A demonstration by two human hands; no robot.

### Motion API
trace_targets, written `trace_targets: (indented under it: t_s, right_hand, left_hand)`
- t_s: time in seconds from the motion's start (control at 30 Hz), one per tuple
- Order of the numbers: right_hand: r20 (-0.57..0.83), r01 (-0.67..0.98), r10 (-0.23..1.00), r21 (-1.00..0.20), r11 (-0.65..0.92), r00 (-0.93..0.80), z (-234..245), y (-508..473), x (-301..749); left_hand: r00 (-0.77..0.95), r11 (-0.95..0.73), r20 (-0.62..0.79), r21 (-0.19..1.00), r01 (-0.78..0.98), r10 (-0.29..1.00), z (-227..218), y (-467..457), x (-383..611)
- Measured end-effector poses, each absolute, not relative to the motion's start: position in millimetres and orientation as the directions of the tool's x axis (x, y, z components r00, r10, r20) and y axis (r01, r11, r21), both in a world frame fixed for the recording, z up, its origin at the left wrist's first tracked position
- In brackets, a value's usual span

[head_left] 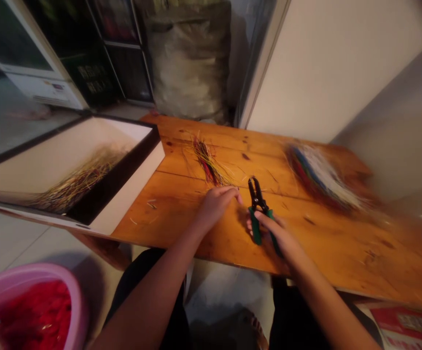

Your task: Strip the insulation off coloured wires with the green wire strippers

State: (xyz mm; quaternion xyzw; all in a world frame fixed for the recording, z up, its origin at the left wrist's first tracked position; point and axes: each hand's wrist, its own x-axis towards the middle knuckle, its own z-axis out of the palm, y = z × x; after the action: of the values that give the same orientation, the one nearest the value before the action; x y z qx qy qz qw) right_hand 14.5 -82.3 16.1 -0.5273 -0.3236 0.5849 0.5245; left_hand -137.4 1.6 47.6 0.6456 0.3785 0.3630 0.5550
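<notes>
My right hand (269, 231) is wrapped round the green handles of a pair of wire strippers (256, 200). The black jaws point away from me and stand slightly apart. Just left of them, my left hand (217, 204) is held low over the wooden table with its fingers bent and pressed together. Whatever is in that pinch, if anything, is too small to make out. Beyond the left hand lies a loose bundle of thin wires (209, 160) in red, yellow and dark colours, its ends splayed on the boards.
At left, a white box with black edges (127, 194) holds a heap of thin wires (83, 177). A blurred bundle of blue, white and red wires (320, 175) lies at right on the table (327, 253). A pink tub (76, 301) with red contents stands on the floor.
</notes>
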Motion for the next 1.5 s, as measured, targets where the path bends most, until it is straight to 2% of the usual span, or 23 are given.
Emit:
trace_targets:
  t_s: [0.27,0.47,0.77,0.93,1.1,1.3,1.4,1.5]
  right_hand:
    - [-0.218,-0.135,0.967,-0.97,-0.201,0.129,26,-85,11]
    - [-0.189,-0.053,0.974,-0.982,-0.183,0.128,29,-86,9]
    - [-0.176,-0.025,0.975,-0.984,-0.175,0.132,30,-86,10]
    - [-0.18,0.001,0.975,-0.983,-0.182,0.132,29,-86,10]
    - [-0.148,0.12,0.983,-0.98,-0.162,0.112,29,-86,11]
    - [-0.113,0.335,0.977,-0.927,-0.169,0.18,27,-85,13]
    - [-0.07,0.43,0.976,-0.89,-0.155,0.207,27,-84,14]
    - [-0.068,0.448,0.973,-0.879,-0.162,0.219,25,-83,16]
  left_hand:
    - [0.478,-0.087,0.01,0.986,0.139,0.878,52,-4,-137]
    - [0.462,-0.099,0.033,0.988,0.118,0.886,53,-5,-137]
    - [0.424,-0.215,0.131,0.964,0.157,0.896,52,-6,-135]
    - [0.411,-0.234,0.128,0.947,0.219,0.902,48,-5,-133]
    - [0.423,-0.247,0.144,0.948,0.2,0.895,47,-6,-133]
    - [0.414,-0.254,0.177,0.957,0.137,0.893,49,-7,-133]
    - [0.427,-0.231,0.151,0.963,0.142,0.892,51,-8,-134]
    - [0.439,-0.168,0.096,0.977,0.129,0.894,51,-9,-135]
